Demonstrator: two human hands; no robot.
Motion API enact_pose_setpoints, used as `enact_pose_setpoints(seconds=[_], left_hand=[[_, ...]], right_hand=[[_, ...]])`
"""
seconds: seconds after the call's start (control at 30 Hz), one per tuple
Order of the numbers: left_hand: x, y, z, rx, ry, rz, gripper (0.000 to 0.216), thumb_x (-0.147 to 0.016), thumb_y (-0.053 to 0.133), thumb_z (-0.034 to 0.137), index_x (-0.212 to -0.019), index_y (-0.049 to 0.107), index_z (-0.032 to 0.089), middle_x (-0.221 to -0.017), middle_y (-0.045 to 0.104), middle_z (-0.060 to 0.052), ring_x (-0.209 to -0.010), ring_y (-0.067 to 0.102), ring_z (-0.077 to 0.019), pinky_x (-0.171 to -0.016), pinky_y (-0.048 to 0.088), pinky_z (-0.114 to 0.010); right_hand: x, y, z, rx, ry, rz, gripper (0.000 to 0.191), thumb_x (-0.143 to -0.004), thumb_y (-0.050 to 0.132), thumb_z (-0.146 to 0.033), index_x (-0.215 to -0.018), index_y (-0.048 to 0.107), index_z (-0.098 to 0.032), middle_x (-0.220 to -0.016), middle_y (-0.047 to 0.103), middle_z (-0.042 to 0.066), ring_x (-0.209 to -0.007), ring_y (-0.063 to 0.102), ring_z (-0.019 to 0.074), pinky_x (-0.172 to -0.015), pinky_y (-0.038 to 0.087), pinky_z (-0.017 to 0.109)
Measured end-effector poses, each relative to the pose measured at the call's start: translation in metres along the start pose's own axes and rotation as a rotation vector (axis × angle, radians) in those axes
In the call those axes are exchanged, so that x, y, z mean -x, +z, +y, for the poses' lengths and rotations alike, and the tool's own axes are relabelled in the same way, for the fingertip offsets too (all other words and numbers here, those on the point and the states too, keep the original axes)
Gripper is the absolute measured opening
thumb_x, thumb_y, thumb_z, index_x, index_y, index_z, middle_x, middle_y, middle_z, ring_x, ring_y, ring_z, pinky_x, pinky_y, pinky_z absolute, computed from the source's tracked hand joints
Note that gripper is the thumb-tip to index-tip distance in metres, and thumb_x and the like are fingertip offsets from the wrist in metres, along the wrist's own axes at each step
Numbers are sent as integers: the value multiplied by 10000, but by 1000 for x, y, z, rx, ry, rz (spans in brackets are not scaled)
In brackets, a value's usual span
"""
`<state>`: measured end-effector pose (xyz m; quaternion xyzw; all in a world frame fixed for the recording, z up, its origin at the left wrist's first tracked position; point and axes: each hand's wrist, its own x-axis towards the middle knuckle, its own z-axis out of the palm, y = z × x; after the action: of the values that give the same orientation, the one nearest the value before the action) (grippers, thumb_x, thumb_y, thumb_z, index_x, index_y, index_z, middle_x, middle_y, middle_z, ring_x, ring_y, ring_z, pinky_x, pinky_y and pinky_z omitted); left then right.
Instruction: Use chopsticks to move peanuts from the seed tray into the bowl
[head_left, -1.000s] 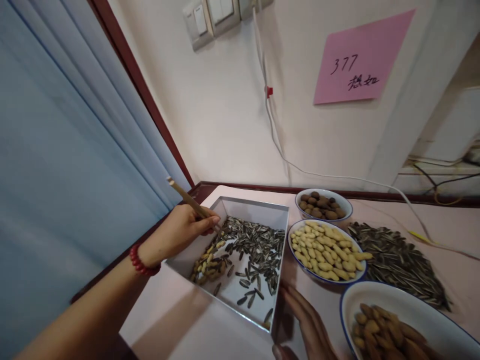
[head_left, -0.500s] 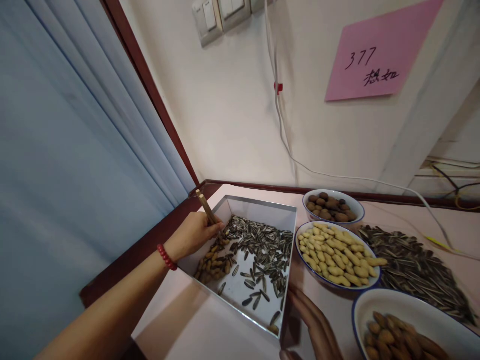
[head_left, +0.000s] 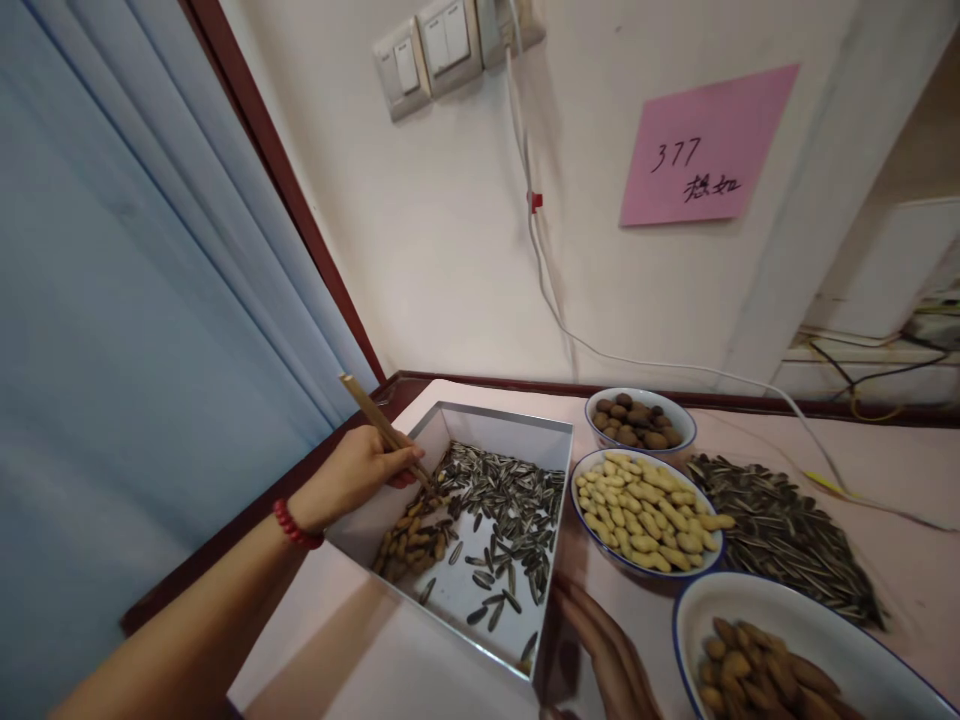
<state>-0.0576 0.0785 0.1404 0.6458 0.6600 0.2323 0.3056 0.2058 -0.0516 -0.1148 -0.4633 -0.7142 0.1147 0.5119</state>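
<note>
My left hand (head_left: 356,475) is closed around a pair of wooden chopsticks (head_left: 375,412), which slant down into an open white box (head_left: 510,428). Their tips reach the edge of the sunflower seeds (head_left: 502,485) spread over the box's back and right. A pile of brownish peanuts (head_left: 412,545) sits along the left wall, under my left hand. Outside the right wall, my right hand (head_left: 600,645) lies with fingers stretched out along the box, holding nothing visible; part of it is cut off by the lower edge.
Right of the box stand a bowl of round brown nuts (head_left: 637,425), a bowl of pale peanuts (head_left: 645,510) and a bowl of brown oval nuts (head_left: 757,670). A heap of sunflower seeds (head_left: 787,540) lies on the table. A white cable (head_left: 645,362) crosses the wall; a blue curtain (head_left: 150,300) hangs left.
The chopsticks now lean further left at the top, with their tips visible at the seeds. The camera view has shifted. My right hand stays beside the box.
</note>
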Motion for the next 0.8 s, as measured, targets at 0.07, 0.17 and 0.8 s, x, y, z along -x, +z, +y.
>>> enact_pose_setpoints(seconds=[0.07, 0.17, 0.8], left_hand=[[2, -5, 9, 96, 0, -11, 400, -734, 813, 513, -836, 778, 127, -825, 801, -94, -750, 731, -211, -690, 596, -272], [3, -10, 26, 163, 43, -15, 407, -776, 791, 539, -880, 789, 145, -856, 808, -89, -825, 744, -217, -726, 611, -266], [-10, 12, 7, -276, 58, -61, 377, -817, 602, 497, -775, 749, 152, -699, 748, -72, -658, 687, -215, -639, 505, -291]], right_hand=[[-2, 0, -2, -3, -4, 10, 590, -1043, 383, -567, -1551, 486, -286, -1476, 626, 114, -1326, 629, 310, -1083, 531, 417], [-5, -1, -5, 3, -4, 8, 601, -1033, 400, -584, -1521, 530, -258, -1473, 630, 113, -1322, 631, 308, -1097, 521, 409], [3, 3, 4, -8, -13, -8, 601, -1038, 405, -544, -1579, 440, -285, -1500, 602, 119, -1340, 613, 326, -1080, 527, 437]])
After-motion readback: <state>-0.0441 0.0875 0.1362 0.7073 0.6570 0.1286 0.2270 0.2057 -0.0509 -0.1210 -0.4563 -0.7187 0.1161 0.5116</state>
